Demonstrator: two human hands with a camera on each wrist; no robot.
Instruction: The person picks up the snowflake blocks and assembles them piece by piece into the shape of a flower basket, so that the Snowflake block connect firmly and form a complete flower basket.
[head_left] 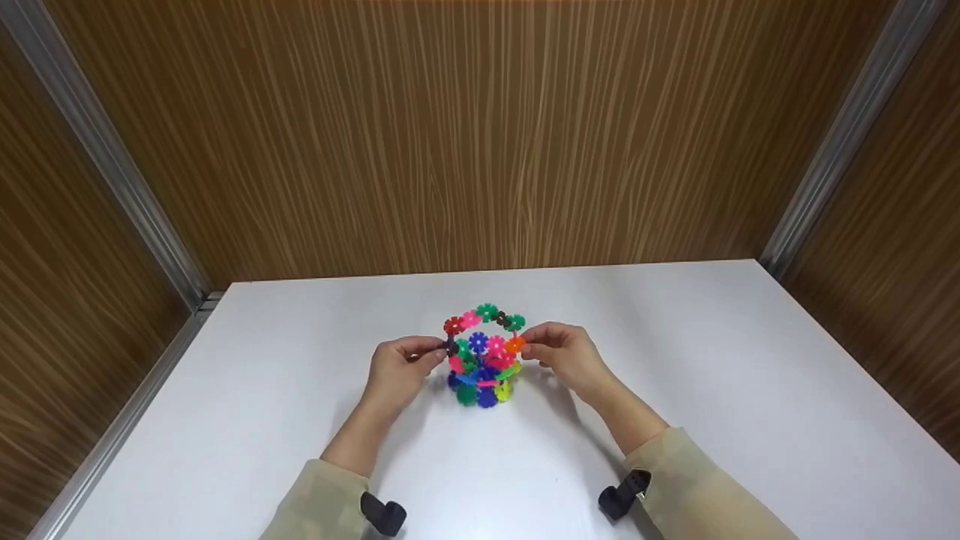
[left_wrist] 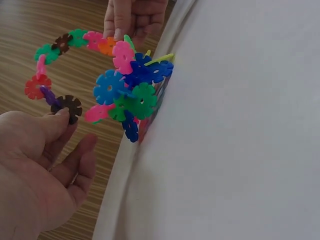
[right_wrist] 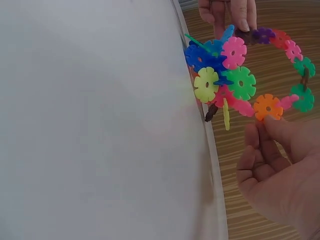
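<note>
A small basket-shaped build of colourful plastic snowflake discs (head_left: pixel 486 396) stands on the white table, its arched handle of linked discs (head_left: pixel 487 312) rising over it. At the handle's left end, my left hand (head_left: pixel 396 369) pinches a dark brown disc (left_wrist: pixel 73 108) between thumb and forefinger. On the opposite side, my right hand (head_left: pixel 576 361) pinches an orange disc (right_wrist: pixel 268 107) by its edge. Blue, green, pink and yellow discs make up the body between the hands. The left wrist view shows a purple disc (left_wrist: pixel 48 95) and a red disc (left_wrist: pixel 38 87) above the brown one.
The white table (head_left: pixel 300 330) spreads around the build. Wood-grain panels (head_left: pixel 480 135) stand behind it and at both sides, with metal posts (head_left: pixel 112 142) at the corners. Each sleeve carries a black strap device (head_left: pixel 384 516) near the table's front.
</note>
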